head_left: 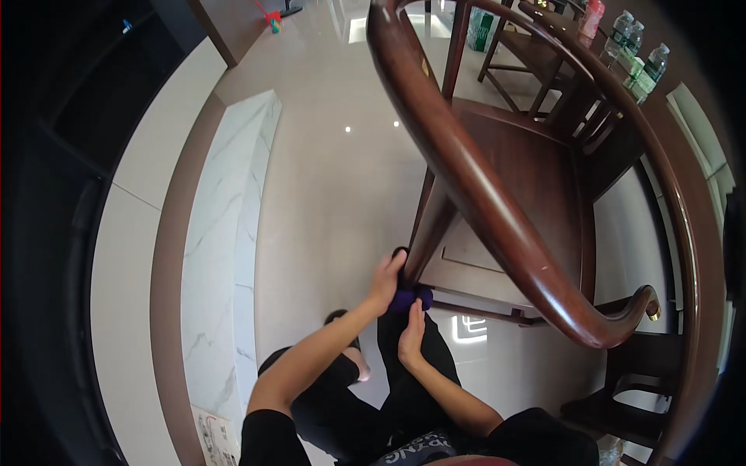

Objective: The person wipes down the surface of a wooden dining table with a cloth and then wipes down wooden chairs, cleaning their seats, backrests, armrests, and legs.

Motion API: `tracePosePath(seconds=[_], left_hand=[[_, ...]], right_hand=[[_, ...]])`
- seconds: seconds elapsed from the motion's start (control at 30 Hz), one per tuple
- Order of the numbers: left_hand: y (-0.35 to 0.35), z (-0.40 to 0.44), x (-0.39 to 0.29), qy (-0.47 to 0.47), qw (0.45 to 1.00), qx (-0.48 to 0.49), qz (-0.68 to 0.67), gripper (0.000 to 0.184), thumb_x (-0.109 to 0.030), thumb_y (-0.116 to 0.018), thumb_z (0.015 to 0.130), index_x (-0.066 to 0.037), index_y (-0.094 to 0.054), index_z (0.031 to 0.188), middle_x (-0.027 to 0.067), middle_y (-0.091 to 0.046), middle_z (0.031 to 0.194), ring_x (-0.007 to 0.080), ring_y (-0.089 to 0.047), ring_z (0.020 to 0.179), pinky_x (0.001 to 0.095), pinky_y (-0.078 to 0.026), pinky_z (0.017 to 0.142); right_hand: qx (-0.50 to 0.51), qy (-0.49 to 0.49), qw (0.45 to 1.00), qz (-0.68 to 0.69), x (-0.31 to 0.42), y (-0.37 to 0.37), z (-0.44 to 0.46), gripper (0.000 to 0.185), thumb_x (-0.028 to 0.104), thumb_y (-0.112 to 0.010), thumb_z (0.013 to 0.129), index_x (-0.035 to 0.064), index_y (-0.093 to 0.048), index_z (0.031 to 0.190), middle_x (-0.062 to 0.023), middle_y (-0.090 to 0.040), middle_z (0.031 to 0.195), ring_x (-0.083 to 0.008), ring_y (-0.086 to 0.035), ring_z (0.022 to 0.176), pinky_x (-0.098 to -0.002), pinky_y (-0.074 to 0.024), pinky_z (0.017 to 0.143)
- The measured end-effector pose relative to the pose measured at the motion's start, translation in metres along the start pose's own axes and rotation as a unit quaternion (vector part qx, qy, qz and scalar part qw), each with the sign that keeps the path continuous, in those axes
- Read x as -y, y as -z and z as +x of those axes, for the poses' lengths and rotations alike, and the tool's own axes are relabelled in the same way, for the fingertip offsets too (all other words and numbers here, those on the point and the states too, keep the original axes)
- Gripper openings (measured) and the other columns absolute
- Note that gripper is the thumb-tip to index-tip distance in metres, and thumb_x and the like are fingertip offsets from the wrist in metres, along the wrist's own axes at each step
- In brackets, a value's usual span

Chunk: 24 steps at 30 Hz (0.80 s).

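A dark, reddish-brown wooden armchair with a curved top rail stands in front of me. Low down, a purple cloth is bunched around one of its legs. My left hand grips the cloth on the left side of that leg, its fingers partly hidden. From below right, my right hand has its closed fingers on the cloth's other end, fingertips pointing up. A small black shape shows by the left hand; I cannot make out what it is.
A long white marble-patterned ledge runs along the left. Plastic bottles stand at the upper right, near a second wooden chair. A dark wooden piece is at the lower right. The glossy tiled floor lies between ledge and armchair.
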<state>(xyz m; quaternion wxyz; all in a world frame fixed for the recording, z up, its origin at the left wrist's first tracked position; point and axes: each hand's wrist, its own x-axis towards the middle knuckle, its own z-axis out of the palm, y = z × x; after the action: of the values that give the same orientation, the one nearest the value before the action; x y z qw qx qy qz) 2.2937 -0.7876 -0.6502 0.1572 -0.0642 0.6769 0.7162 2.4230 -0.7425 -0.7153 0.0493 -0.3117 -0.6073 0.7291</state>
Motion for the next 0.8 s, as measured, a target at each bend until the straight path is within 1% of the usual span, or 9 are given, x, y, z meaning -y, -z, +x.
tracePosePath(seconds=[0.17,0.2,0.27,0.37,0.43,0.5,0.63,0.73,0.8], left_hand=[[0.014,0.036,0.063,0.051,0.995,0.049,0.065,0.068,-0.058,-0.052,0.097,0.008,-0.065,0.107,0.0128,-0.065,0.095,0.0183,-0.057,0.091,0.0338,-0.045,0.084],[0.017,0.043,0.07,0.058,0.992,0.066,0.088,0.074,-0.061,-0.05,0.097,0.01,-0.065,0.107,0.0152,-0.065,0.096,0.0201,-0.058,0.092,0.0346,-0.045,0.086],[0.018,0.046,0.077,0.061,0.988,0.062,0.124,0.082,-0.066,-0.046,0.096,0.013,-0.064,0.11,0.0196,-0.066,0.1,0.023,-0.059,0.097,0.0362,-0.046,0.088],[0.025,0.052,0.086,0.139,0.985,0.07,0.068,0.085,-0.067,-0.045,0.096,0.015,-0.062,0.112,0.0211,-0.067,0.101,0.0248,-0.061,0.097,0.0381,-0.047,0.088],[0.034,0.077,0.122,0.166,0.971,0.094,0.142,0.074,-0.058,-0.041,0.101,0.012,-0.059,0.122,0.0255,-0.068,0.104,0.0331,-0.065,0.097,0.042,-0.049,0.088],[0.049,0.099,0.17,0.01,0.932,0.184,0.311,0.057,-0.042,-0.034,0.107,0.005,-0.053,0.133,0.0301,-0.067,0.109,0.0434,-0.066,0.099,0.0451,-0.05,0.089],[0.049,0.083,0.208,-0.001,0.915,0.127,0.382,0.047,-0.03,-0.027,0.108,-0.001,-0.048,0.14,0.0336,-0.064,0.116,0.0485,-0.062,0.107,0.0483,-0.049,0.093],[0.045,0.078,0.239,0.095,0.906,0.025,0.411,0.057,-0.037,-0.024,0.108,0.004,-0.047,0.14,0.0332,-0.062,0.121,0.0468,-0.058,0.117,0.0487,-0.045,0.102],[0.052,0.085,0.275,0.262,0.877,0.029,0.402,0.066,-0.042,-0.03,0.105,0.006,-0.027,0.151,0.0341,-0.057,0.131,0.0477,-0.054,0.125,0.0469,-0.049,0.098]], right_hand=[[0.053,0.048,0.997,0.005,-0.01,0.006,0.049,0.047,0.029,-0.04,0.107,-0.0075,-0.051,0.134,-0.0248,-0.048,0.142,-0.0364,-0.038,0.135,-0.0377,-0.0231,0.115],[0.025,0.109,0.993,0.038,-0.021,0.004,0.06,0.039,0.026,-0.043,0.106,-0.0048,-0.055,0.127,-0.0125,-0.055,0.13,-0.0245,-0.043,0.127,-0.0355,-0.0257,0.112],[0.008,0.147,0.989,0.013,-0.012,0.005,0.067,0.039,0.025,-0.042,0.106,-0.0066,-0.057,0.123,-0.0201,-0.057,0.126,-0.0291,-0.05,0.117,-0.0356,-0.0345,0.106],[0.058,0.019,0.997,0.038,-0.012,0.019,0.077,0.038,0.027,-0.045,0.104,-0.0051,-0.064,0.109,-0.0077,-0.064,0.1,-0.0169,-0.054,0.095,-0.0316,-0.0418,0.089],[0.063,0.015,0.998,0.004,-0.011,0.024,0.086,0.034,0.026,-0.047,0.101,-0.0032,-0.066,0.103,-0.0053,-0.063,0.093,-0.0162,-0.054,0.087,-0.0314,-0.043,0.081],[0.107,0.005,0.994,-0.003,-0.023,0.03,0.097,0.034,0.024,-0.048,0.099,-0.0039,-0.066,0.103,-0.0069,-0.064,0.093,-0.0163,-0.055,0.087,-0.032,-0.0434,0.08],[0.142,0.01,0.973,-0.18,-0.046,0.04,0.117,0.033,0.024,-0.046,0.1,-0.0032,-0.065,0.103,-0.0082,-0.065,0.09,-0.0172,-0.058,0.087,-0.0327,-0.0461,0.081],[0.209,0.023,0.935,-0.285,-0.107,0.053,0.167,0.031,0.021,-0.048,0.099,-0.0036,-0.066,0.104,-0.0087,-0.067,0.089,-0.0191,-0.06,0.085,-0.0339,-0.0488,0.081],[0.222,0.065,0.922,-0.309,-0.127,0.052,0.182,0.027,0.016,-0.053,0.095,-0.0045,-0.067,0.106,-0.0105,-0.071,0.093,-0.0214,-0.064,0.088,-0.035,-0.0508,0.083]])
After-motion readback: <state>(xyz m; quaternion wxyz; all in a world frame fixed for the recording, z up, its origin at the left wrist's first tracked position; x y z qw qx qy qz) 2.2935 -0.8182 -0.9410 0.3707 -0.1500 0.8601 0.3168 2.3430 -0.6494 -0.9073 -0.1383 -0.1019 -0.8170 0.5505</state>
